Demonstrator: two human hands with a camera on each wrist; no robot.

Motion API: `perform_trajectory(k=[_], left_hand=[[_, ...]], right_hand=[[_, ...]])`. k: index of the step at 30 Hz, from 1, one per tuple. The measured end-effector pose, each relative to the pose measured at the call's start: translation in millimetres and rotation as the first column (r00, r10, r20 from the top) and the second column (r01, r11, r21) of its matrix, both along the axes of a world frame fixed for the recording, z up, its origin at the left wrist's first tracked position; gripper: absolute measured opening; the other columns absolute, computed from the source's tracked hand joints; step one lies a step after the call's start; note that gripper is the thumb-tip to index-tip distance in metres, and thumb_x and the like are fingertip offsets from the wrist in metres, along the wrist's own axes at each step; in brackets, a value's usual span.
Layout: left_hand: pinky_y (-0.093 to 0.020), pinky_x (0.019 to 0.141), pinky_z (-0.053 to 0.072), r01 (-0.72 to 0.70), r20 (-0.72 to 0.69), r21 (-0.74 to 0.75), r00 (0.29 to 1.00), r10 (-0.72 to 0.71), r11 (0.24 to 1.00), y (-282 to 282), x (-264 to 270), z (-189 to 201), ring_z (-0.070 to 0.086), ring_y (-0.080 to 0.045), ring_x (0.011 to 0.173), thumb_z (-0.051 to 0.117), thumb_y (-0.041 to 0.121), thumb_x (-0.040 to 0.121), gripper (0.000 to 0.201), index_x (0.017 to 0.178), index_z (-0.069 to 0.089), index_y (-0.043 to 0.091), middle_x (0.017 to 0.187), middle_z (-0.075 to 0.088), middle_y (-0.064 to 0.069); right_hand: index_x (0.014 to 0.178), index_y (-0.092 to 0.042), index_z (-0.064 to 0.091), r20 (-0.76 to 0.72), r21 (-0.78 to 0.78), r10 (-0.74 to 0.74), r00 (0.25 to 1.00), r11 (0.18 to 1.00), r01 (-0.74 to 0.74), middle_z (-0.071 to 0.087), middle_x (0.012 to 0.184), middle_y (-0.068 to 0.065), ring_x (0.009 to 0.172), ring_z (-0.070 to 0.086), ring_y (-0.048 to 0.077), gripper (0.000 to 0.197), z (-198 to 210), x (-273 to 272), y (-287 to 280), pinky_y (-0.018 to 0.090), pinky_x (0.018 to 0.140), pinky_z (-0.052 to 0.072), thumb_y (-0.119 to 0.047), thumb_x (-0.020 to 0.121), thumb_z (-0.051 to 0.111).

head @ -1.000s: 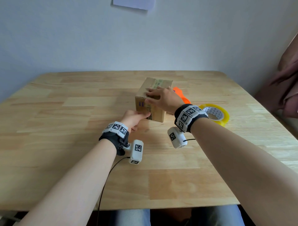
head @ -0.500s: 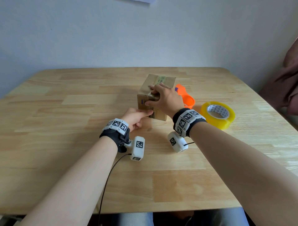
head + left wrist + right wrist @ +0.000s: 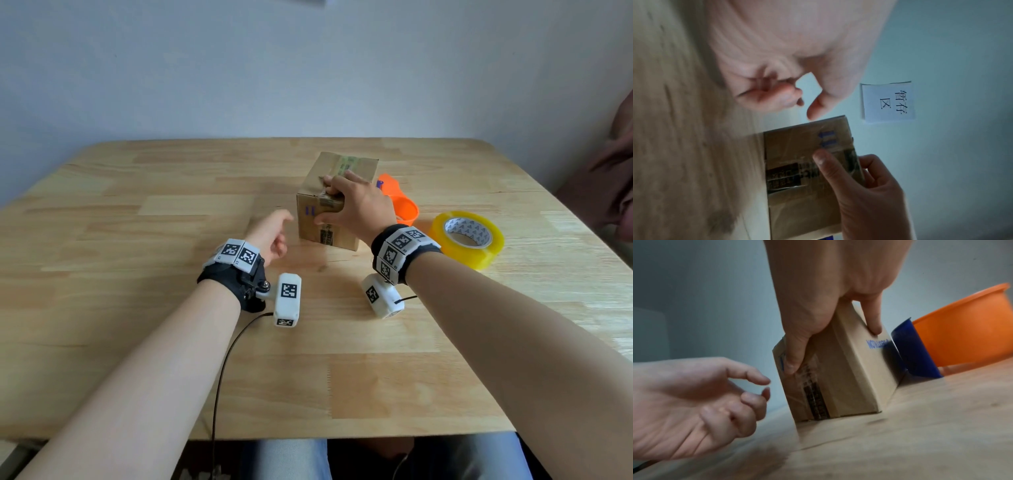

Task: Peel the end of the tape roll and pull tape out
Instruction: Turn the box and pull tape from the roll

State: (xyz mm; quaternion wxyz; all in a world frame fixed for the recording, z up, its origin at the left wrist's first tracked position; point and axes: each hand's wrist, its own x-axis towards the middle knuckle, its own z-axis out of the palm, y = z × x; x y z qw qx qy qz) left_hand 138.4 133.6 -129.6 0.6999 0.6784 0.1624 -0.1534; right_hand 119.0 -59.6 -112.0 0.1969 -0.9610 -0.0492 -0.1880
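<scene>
A yellow tape roll (image 3: pixel 467 239) lies flat on the wooden table (image 3: pixel 137 325), to the right of both hands, touched by neither. My right hand (image 3: pixel 346 205) grips the top of a small cardboard box (image 3: pixel 356 164) from above, thumb on the near face and fingers over the far side. The same hand (image 3: pixel 830 305) and box (image 3: pixel 851 369) fill the right wrist view. My left hand (image 3: pixel 274 233) hovers just left of the box, fingers loosely curled, holding nothing. In the left wrist view, the left hand (image 3: pixel 789 91) is clear of the box (image 3: pixel 797 178).
An orange cup-like object (image 3: pixel 400 202) and a blue one (image 3: pixel 914 352) sit right behind the box. A paper note (image 3: pixel 888 100) hangs on the wall. Cloth (image 3: pixel 613 178) lies at the table's right edge.
My left hand has let go of the box's near corner and drawn back to the left. My right hand's grip stays on the box top; the head view has tilted down slightly.
</scene>
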Motion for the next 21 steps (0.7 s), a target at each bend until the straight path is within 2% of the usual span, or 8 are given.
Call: perform_trajectory(k=[3, 5, 6, 9, 12, 14, 17, 21], left_hand=[[-0.032, 0.066, 0.055, -0.065, 0.221, 0.037, 0.974, 0.055, 0.997, -5.8, -1.8, 12.3, 0.059, -0.015, 0.086, 0.067, 0.040, 0.088, 0.031, 0.116, 0.063, 0.027, 0.105, 0.062, 0.004], [-0.036, 0.078, 0.058, -0.011, 0.262, 0.034, 0.965, 0.002, 0.999, -13.5, -4.7, 18.1, 0.063, -0.015, 0.101, 0.069, 0.050, 0.084, 0.033, 0.112, 0.066, 0.034, 0.115, 0.065, 0.009], [-0.037, 0.079, 0.059, 0.005, 0.261, 0.029, 0.965, -0.013, 1.000, -16.0, -6.2, 19.7, 0.064, -0.016, 0.103, 0.071, 0.051, 0.083, 0.034, 0.112, 0.066, 0.033, 0.116, 0.067, 0.008], [-0.037, 0.075, 0.059, -0.004, 0.234, 0.030, 0.972, -0.004, 1.000, -19.3, -5.6, 20.1, 0.068, -0.019, 0.103, 0.074, 0.047, 0.082, 0.037, 0.112, 0.065, 0.027, 0.112, 0.071, 0.002], [-0.038, 0.075, 0.059, 0.003, 0.199, 0.021, 0.980, -0.007, 1.000, -19.7, -6.9, 22.1, 0.070, -0.019, 0.101, 0.074, 0.044, 0.082, 0.038, 0.114, 0.065, 0.026, 0.109, 0.073, 0.001], [-0.039, 0.076, 0.058, 0.008, 0.179, 0.014, 0.984, -0.010, 1.000, -19.0, -8.8, 24.3, 0.070, -0.018, 0.101, 0.076, 0.044, 0.082, 0.037, 0.113, 0.065, 0.027, 0.111, 0.073, 0.002], [-0.039, 0.075, 0.059, 0.014, 0.164, 0.012, 0.986, -0.016, 1.000, -17.9, -9.7, 27.1, 0.069, -0.018, 0.102, 0.078, 0.044, 0.080, 0.036, 0.110, 0.065, 0.028, 0.114, 0.072, 0.001], [-0.036, 0.070, 0.057, 0.040, 0.127, -0.003, 0.991, -0.039, 0.999, -15.6, -10.4, 28.7, 0.069, -0.019, 0.103, 0.079, 0.045, 0.078, 0.040, 0.112, 0.065, 0.029, 0.115, 0.073, 0.000]], right_hand=[[0.134, -0.035, 0.064, -0.020, 0.072, 0.082, 0.996, 0.994, -0.081, 0.067, 0.136, -0.001, 0.136, 0.057, 0.023, 0.078, 0.9, 1.4, -3.1, 0.048, 0.087, 0.059, -0.063, 0.063, 0.084], [0.132, -0.033, 0.065, -0.024, 0.074, 0.109, 0.994, 0.992, -0.107, 0.066, 0.137, 0.001, 0.139, 0.053, 0.023, 0.079, 1.9, 1.1, -4.2, 0.049, 0.090, 0.059, -0.066, 0.063, 0.082], [0.134, -0.033, 0.063, -0.028, 0.068, 0.109, 0.994, 0.992, -0.107, 0.065, 0.139, 0.002, 0.143, 0.050, 0.024, 0.080, 2.0, 0.6, -3.7, 0.049, 0.092, 0.058, -0.066, 0.064, 0.082], [0.139, -0.027, 0.058, -0.005, 0.010, 0.076, 0.997, 0.997, -0.076, 0.068, 0.136, 0.001, 0.150, 0.038, 0.027, 0.081, -0.2, -5.5, 2.0, 0.048, 0.096, 0.054, -0.056, 0.069, 0.086], [0.112, -0.015, 0.059, 0.051, -0.038, 0.048, 0.998, 0.998, -0.046, 0.067, 0.119, 0.001, 0.135, 0.049, 0.029, 0.071, -3.4, -10.1, 6.2, 0.047, 0.084, 0.059, -0.051, 0.061, 0.093], [0.105, -0.013, 0.058, 0.041, -0.055, 0.056, 0.998, 0.997, -0.053, 0.063, 0.116, 0.003, 0.126, 0.052, 0.029, 0.073, -2.7, -10.2, 6.3, 0.049, 0.082, 0.058, -0.049, 0.055, 0.096], [0.110, -0.011, 0.059, -0.012, -0.056, 0.105, 0.994, 0.993, -0.106, 0.063, 0.122, 0.006, 0.130, 0.049, 0.032, 0.074, 0.4, -6.1, -0.1, 0.051, 0.096, 0.053, -0.042, 0.056, 0.097], [0.124, -0.007, 0.067, -0.053, 0.232, 0.195, 0.979, 0.956, -0.178, 0.067, 0.130, 0.007, 0.140, 0.045, 0.027, 0.060, 4.7, -1.2, -15.6, 0.043, 0.114, 0.041, -0.040, 0.078, 0.087]])
